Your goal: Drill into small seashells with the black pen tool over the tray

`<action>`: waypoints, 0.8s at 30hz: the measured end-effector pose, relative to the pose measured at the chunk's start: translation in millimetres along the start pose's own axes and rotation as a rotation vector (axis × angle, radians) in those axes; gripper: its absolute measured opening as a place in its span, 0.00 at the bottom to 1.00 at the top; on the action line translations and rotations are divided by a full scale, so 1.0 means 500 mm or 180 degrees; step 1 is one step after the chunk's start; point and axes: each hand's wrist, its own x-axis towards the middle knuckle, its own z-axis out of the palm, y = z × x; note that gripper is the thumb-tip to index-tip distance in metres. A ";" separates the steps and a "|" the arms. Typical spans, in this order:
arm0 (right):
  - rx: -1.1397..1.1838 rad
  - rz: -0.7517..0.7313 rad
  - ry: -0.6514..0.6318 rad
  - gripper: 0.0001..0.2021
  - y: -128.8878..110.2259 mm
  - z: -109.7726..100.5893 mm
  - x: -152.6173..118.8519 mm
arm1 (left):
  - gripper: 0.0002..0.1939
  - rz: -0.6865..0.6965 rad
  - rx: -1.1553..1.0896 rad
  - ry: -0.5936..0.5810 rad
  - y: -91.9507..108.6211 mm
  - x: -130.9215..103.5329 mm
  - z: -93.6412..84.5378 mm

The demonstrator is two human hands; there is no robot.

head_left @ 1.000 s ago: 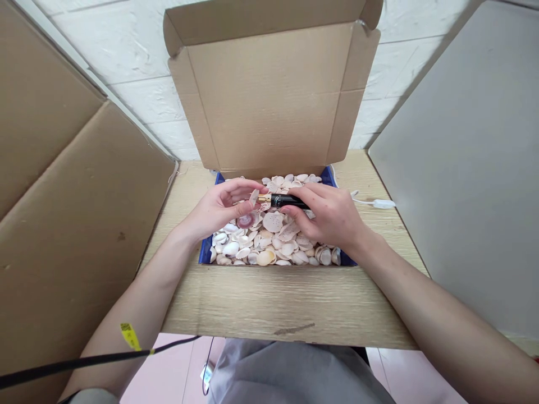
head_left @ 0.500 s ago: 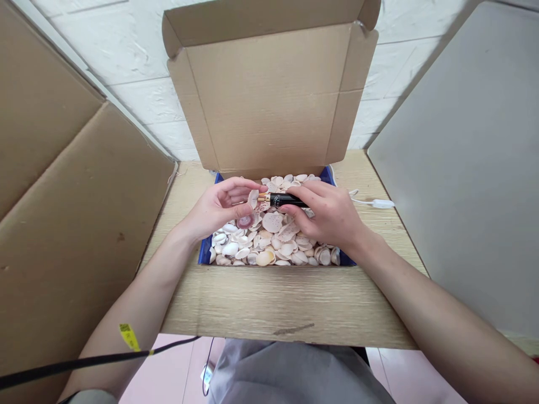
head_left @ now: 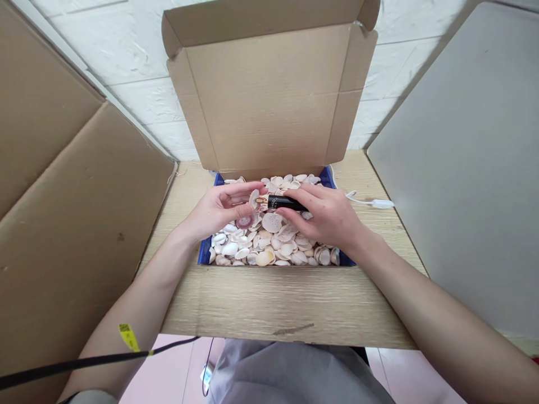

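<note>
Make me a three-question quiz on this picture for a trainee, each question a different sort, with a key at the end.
1. Fill in the blank: The left hand holds a pale ____ between thumb and fingers.

2. True or false: The cardboard lid of the blue-sided box stands open.

3. Multiple choice: The right hand grips a black tool. Which way does its gold-coloured tip point?
A) Toward the white wall
B) Toward the left hand
C) Toward the floor

Key: 1. shell; 2. true; 3. B.
</note>
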 end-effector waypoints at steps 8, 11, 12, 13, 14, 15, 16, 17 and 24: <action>-0.0055 0.0354 -0.0060 0.14 0.003 0.004 -0.001 | 0.24 0.0229 0.0171 0.0426 -0.002 0.007 -0.001; -0.0062 0.0417 -0.0087 0.13 0.004 0.005 -0.001 | 0.25 0.0244 0.0229 0.0465 -0.006 0.007 -0.003; -0.0068 0.0436 -0.0104 0.13 0.004 0.005 -0.001 | 0.26 0.0242 0.0251 0.0488 -0.006 0.008 -0.003; -0.0072 0.0451 -0.0117 0.13 0.004 0.005 -0.001 | 0.27 0.0241 0.0261 0.0512 -0.007 0.008 -0.003; -0.0077 0.0459 -0.0119 0.13 0.004 0.005 -0.002 | 0.27 0.0241 0.0260 0.0527 -0.007 0.008 -0.003; -0.0083 0.0462 -0.0117 0.13 0.005 0.005 -0.002 | 0.27 0.0246 0.0251 0.0537 -0.008 0.008 -0.002; -0.0087 0.0463 -0.0113 0.12 0.005 0.005 -0.002 | 0.27 0.0256 0.0240 0.0534 -0.008 0.008 -0.003; -0.0085 0.0463 -0.0111 0.12 0.005 0.004 -0.002 | 0.26 0.0269 0.0230 0.0523 -0.009 0.008 -0.003; -0.0023 0.0456 -0.0161 0.13 0.005 0.004 -0.001 | 0.24 0.0347 0.0203 0.0427 -0.011 0.008 -0.005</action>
